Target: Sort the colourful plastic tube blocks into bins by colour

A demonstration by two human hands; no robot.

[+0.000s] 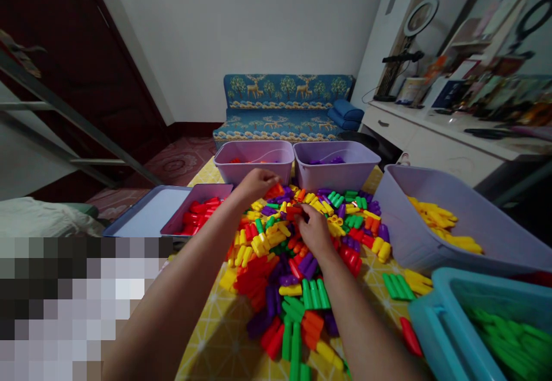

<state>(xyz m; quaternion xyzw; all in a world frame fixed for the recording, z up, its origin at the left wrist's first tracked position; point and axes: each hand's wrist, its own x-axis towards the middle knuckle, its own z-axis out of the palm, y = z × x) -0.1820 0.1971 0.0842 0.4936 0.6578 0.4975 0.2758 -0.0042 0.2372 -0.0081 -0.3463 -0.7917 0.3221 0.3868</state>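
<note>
A loose heap of plastic building blocks (270, 238) in red, orange, yellow, green and purple covers the middle of the table; many look like joined rounded tubes. My left hand (257, 184) is over the back of the heap, its fingers closed on an orange building block (274, 191). Close by on the right, my right hand (315, 229) pinches a red building block (294, 212) just above the pile. The two hands are apart. Green blocks (315, 293) lie near my right forearm.
Two lilac bins (254, 168) stand behind the heap, holding some red and purple blocks. A lilac bin with yellow blocks (403, 237) and a teal bin with green ones (435, 312) are at right. Red blocks fill a tray (172, 227) at left. A patterned sofa (280, 119) is behind.
</note>
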